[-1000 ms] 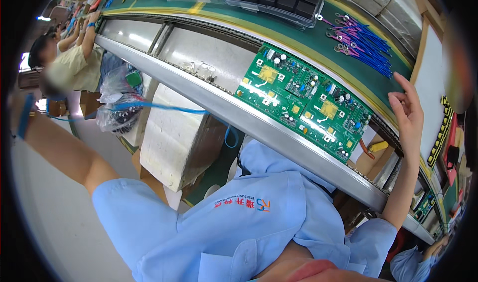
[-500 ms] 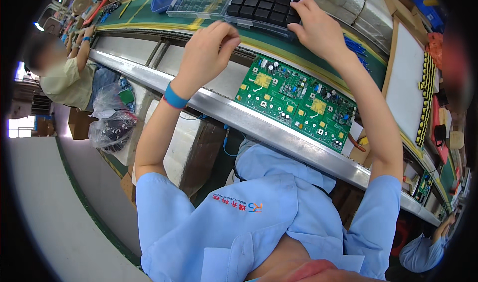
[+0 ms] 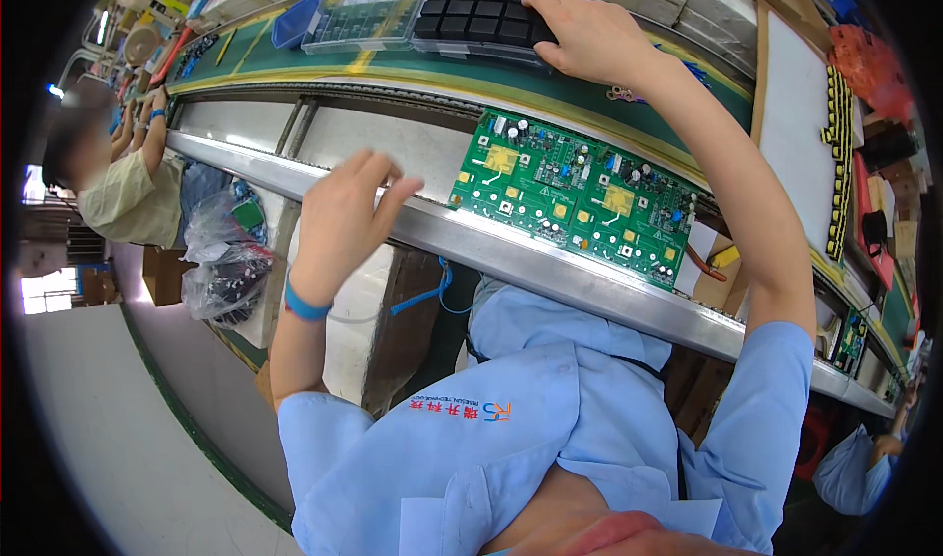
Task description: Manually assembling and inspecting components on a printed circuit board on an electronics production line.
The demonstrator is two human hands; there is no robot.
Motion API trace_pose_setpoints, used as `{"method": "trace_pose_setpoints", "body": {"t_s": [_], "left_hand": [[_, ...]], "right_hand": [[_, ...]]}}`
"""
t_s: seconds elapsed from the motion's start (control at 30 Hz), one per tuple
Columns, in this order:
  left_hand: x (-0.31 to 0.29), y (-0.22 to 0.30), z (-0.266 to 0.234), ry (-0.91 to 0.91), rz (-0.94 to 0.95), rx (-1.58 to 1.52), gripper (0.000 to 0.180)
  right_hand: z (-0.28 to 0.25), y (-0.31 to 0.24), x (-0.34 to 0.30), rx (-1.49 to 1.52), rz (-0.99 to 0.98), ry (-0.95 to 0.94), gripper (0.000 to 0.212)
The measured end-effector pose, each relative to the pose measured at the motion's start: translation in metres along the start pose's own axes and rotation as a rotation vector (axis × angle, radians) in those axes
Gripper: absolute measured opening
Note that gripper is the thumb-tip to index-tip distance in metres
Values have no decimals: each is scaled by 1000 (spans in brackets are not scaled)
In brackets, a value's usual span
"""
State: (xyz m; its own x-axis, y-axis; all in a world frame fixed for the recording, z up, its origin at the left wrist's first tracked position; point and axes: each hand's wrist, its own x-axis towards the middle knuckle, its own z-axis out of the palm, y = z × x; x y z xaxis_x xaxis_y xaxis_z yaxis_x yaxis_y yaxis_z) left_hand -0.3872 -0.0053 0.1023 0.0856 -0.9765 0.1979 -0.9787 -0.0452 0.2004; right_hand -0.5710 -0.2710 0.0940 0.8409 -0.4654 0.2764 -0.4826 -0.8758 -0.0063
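Observation:
My right hand [image 3: 594, 43] reaches over the right edge of a clear tray of black square blocks [image 3: 476, 6]. Its thumb and forefinger are apart, with their tips at the end blocks; no block shows lifted. My left hand [image 3: 344, 212] hangs over the metal rail [image 3: 442, 232] nearest me, its thumb away from the half-bent fingers and nothing seen between them. A blue band [image 3: 305, 305] circles that wrist. To the right of this hand, a green circuit board [image 3: 580, 197] with many small components and yellow patches lies across the line.
A clear compartment box [image 3: 368, 11] and a blue bin [image 3: 297, 21] stand left of the tray. Beyond the right arm lies a white panel [image 3: 801, 134] with a black-and-yellow strip [image 3: 840, 163]. Another person [image 3: 133, 178] works at far left. A plastic bag [image 3: 231, 251] hangs nearby.
My left hand has moved down and back toward me, away from the tray, its thumb spreading. My right hand stays at the tray's right edge. The whole view has shifted slightly.

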Motion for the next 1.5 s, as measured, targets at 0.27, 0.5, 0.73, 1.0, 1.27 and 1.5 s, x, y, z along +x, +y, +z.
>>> {"method": "trace_pose_setpoints", "body": {"t_s": [0.27,0.5,0.73,1.0,1.27,1.5], "left_hand": [[150,-1,47,370,568,38,49],[185,30,12,43,542,124,39],[197,53,6,-81,565,468,30],[205,53,3,-195,544,413,35],[166,31,-3,-119,-17,-1236,44],[137,-2,66,-871,345,-2466,25]], "right_hand": [[-36,21,-46,1757,285,7,38],[-52,-17,-135,1817,647,21,25],[-53,-51,-168,1299,574,-168,40],[-45,-80,-194,669,197,-155,41],[-41,-96,-190,464,247,-230,55],[-39,-91,-193,406,139,-207,45]]}}
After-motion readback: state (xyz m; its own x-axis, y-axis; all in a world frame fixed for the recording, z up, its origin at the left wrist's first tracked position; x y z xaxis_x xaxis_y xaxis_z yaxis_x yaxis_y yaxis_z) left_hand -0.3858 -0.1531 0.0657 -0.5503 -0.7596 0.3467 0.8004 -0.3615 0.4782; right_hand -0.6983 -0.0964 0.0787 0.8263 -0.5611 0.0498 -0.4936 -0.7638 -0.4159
